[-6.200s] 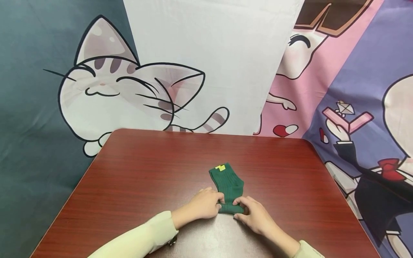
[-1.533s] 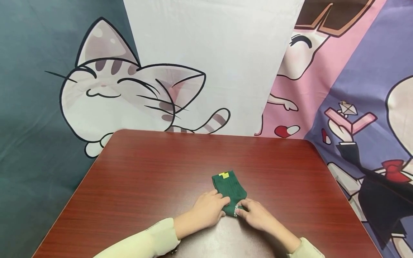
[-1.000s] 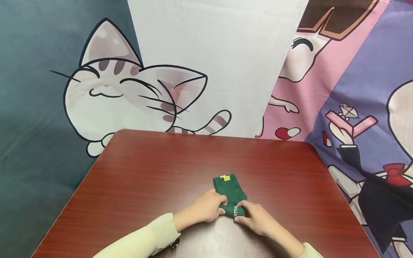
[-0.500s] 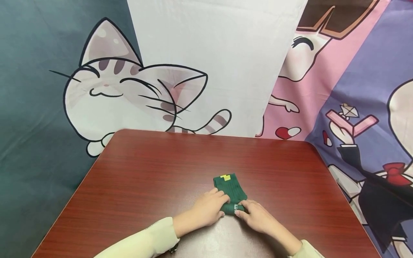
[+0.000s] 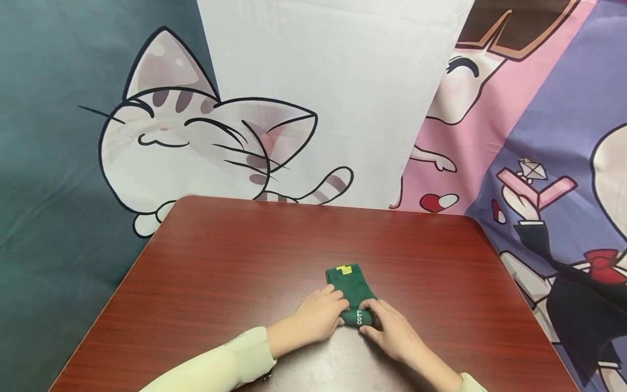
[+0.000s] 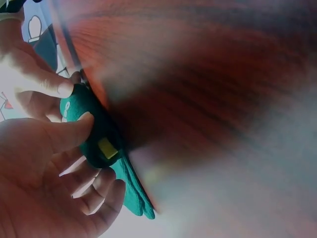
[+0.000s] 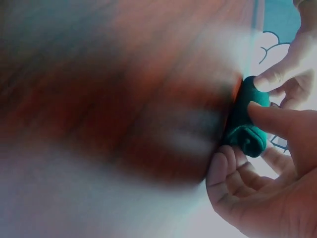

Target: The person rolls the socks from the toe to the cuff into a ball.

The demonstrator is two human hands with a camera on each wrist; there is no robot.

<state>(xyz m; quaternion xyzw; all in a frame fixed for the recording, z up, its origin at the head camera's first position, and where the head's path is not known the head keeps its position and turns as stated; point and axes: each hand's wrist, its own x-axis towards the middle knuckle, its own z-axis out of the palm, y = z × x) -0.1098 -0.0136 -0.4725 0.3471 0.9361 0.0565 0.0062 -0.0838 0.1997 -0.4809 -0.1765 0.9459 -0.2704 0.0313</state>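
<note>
A green ribbed sock (image 5: 351,287) with a yellow patch lies on the table, its near part rolled into a tight cylinder with white lettering. My left hand (image 5: 318,316) grips the left end of the roll, thumb on the near side and fingers over the top. At the other end, my right hand (image 5: 395,333) pinches it between thumb and fingers. The left wrist view shows the rolled sock (image 6: 94,126) with a yellow mark near its end and flat layers trailing beyond. Spiralled layers show at the end of the roll (image 7: 243,119) in the right wrist view.
The reddish-brown wooden table (image 5: 235,245) stretches around the sock. Behind it hangs a printed cloth backdrop (image 5: 333,65) with a cartoon cat and cartoon figures. Pale sleeves (image 5: 235,359) cover both forearms.
The near end of the sock has been rolled further away from the body, so the roll is thicker and the flat part shorter. White lettering has come into view on the roll.
</note>
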